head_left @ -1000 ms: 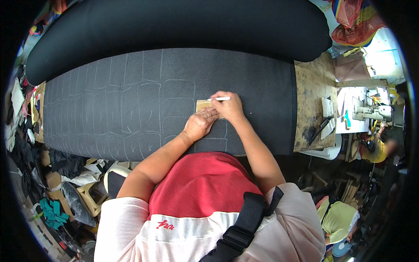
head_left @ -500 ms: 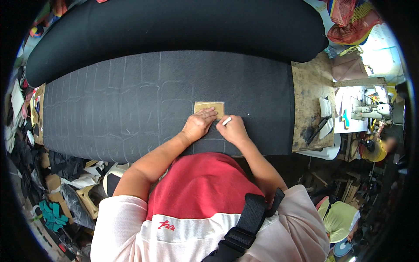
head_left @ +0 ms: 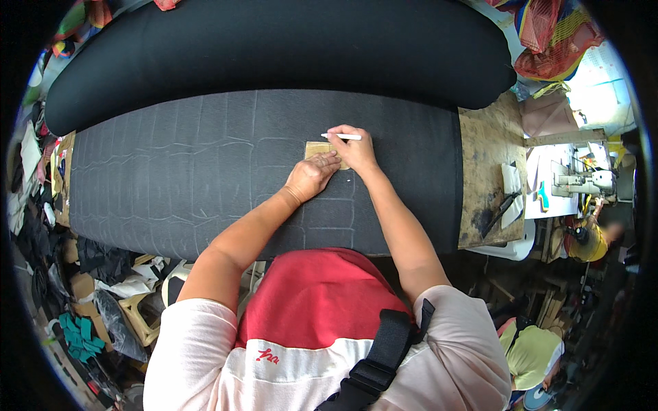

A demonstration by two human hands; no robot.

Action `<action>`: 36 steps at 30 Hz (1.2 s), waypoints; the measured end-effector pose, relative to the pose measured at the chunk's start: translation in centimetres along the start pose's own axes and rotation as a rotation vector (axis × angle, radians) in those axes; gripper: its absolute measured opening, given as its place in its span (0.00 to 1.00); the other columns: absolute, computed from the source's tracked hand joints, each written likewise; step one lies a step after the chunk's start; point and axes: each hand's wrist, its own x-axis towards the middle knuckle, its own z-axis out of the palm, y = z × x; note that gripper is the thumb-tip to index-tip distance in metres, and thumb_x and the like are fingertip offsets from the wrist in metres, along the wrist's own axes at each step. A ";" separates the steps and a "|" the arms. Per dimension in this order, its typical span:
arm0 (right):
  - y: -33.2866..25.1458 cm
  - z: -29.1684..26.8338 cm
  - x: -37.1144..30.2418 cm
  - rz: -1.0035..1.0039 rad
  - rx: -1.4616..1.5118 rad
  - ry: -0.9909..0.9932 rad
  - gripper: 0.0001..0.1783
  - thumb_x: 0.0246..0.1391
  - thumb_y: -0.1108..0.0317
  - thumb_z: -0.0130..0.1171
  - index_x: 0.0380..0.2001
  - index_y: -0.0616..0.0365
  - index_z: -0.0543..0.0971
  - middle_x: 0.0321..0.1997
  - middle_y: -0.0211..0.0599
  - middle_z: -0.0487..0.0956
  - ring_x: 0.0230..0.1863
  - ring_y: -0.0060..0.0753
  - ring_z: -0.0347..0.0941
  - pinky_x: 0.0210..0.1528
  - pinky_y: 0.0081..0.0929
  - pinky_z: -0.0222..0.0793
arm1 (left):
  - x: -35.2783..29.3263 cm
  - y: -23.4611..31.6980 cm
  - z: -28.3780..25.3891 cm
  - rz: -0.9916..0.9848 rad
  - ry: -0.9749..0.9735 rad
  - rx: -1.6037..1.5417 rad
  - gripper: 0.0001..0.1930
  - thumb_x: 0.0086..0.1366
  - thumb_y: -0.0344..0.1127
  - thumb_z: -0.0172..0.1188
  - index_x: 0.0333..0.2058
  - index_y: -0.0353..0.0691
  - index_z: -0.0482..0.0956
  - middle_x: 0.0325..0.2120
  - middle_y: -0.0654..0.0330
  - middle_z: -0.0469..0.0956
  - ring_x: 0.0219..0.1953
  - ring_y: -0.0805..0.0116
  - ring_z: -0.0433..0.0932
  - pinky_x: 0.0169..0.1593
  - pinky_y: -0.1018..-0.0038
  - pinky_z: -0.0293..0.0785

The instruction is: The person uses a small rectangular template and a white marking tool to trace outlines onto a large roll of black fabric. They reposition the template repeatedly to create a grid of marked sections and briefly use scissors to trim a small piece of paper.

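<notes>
A small tan rectangular template point(head_left: 314, 148) lies flat on dark fabric point(head_left: 404, 198) spread over the long table. My left hand point(head_left: 312, 178) is laid over the template's lower part with its fingers stretched out, pressing it down. At the template's far right corner, my right hand point(head_left: 358, 152) grips a white pen point(head_left: 349, 136), its tip pointing left along the far edge. Pale drawn lines cover the fabric to the left, and marked boxes run below the template.
A thick black fabric roll point(head_left: 274, 51) lies along the table's far side. Bare wood point(head_left: 483, 137) shows at the right end, with a black-handled tool point(head_left: 502, 212) on it. Farther right stand a sewing machine point(head_left: 582, 181) and another person point(head_left: 531, 353).
My right hand has moved up from the template's lower right to its far edge, pen still held. The template and my left hand sit slightly farther up the fabric, off the earlier boxes.
</notes>
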 end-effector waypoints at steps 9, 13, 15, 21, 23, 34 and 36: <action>0.3 -0.3 0.8 0.033 -0.237 -0.107 0.10 0.45 0.62 0.61 0.28 0.56 0.83 0.28 0.44 0.81 0.31 0.42 0.79 0.35 0.33 0.73 | 0.3 0.0 -0.1 -0.074 -0.047 -0.018 0.10 0.53 0.25 0.59 0.35 0.37 0.81 0.40 0.55 0.80 0.46 0.58 0.78 0.50 0.70 0.74; 1.6 -2.6 -0.2 0.076 -0.234 0.117 0.06 0.44 0.69 0.59 0.24 0.62 0.79 0.22 0.47 0.79 0.25 0.42 0.78 0.30 0.32 0.72 | 0.5 -0.3 0.2 -0.053 -0.027 -0.057 0.10 0.53 0.24 0.58 0.35 0.37 0.81 0.40 0.56 0.80 0.48 0.60 0.77 0.50 0.70 0.74; 1.8 -2.6 -1.0 0.089 -0.139 0.136 0.05 0.44 0.71 0.58 0.24 0.63 0.77 0.21 0.48 0.78 0.24 0.41 0.77 0.29 0.33 0.71 | 0.5 -0.5 0.3 -0.067 -0.052 -0.049 0.09 0.53 0.24 0.59 0.35 0.37 0.82 0.40 0.57 0.80 0.48 0.60 0.77 0.51 0.69 0.74; 0.4 -1.8 -4.9 -0.018 -0.438 -0.011 0.09 0.46 0.69 0.57 0.25 0.65 0.76 0.22 0.49 0.77 0.23 0.46 0.76 0.28 0.36 0.71 | 1.5 0.0 -0.4 -0.107 -0.218 0.029 0.13 0.51 0.26 0.61 0.38 0.38 0.81 0.42 0.57 0.79 0.49 0.59 0.76 0.51 0.68 0.74; 0.0 -3.1 -5.9 0.231 -0.244 -0.248 0.10 0.46 0.68 0.58 0.27 0.66 0.77 0.22 0.46 0.78 0.21 0.39 0.76 0.27 0.34 0.71 | 2.5 0.5 -1.1 -0.143 -0.262 0.082 0.19 0.50 0.28 0.63 0.44 0.39 0.78 0.44 0.56 0.78 0.49 0.56 0.75 0.51 0.68 0.74; 0.6 -5.0 -12.3 0.353 0.715 0.363 0.19 0.49 0.79 0.61 0.45 0.61 0.71 0.37 0.35 0.76 0.37 0.22 0.74 0.36 0.19 0.73 | 5.8 6.2 -1.3 -0.932 -0.123 -1.019 0.15 0.60 0.41 0.63 0.38 0.34 0.79 0.23 0.62 0.78 0.21 0.78 0.74 0.22 0.80 0.73; 1.4 -6.8 -13.6 0.299 0.845 0.342 0.19 0.48 0.86 0.59 0.44 0.61 0.71 0.36 0.33 0.75 0.35 0.21 0.73 0.38 0.19 0.72 | 3.9 8.7 -0.1 -0.973 -0.262 -0.976 0.21 0.53 0.44 0.69 0.38 0.33 0.77 0.23 0.62 0.77 0.21 0.76 0.74 0.22 0.79 0.72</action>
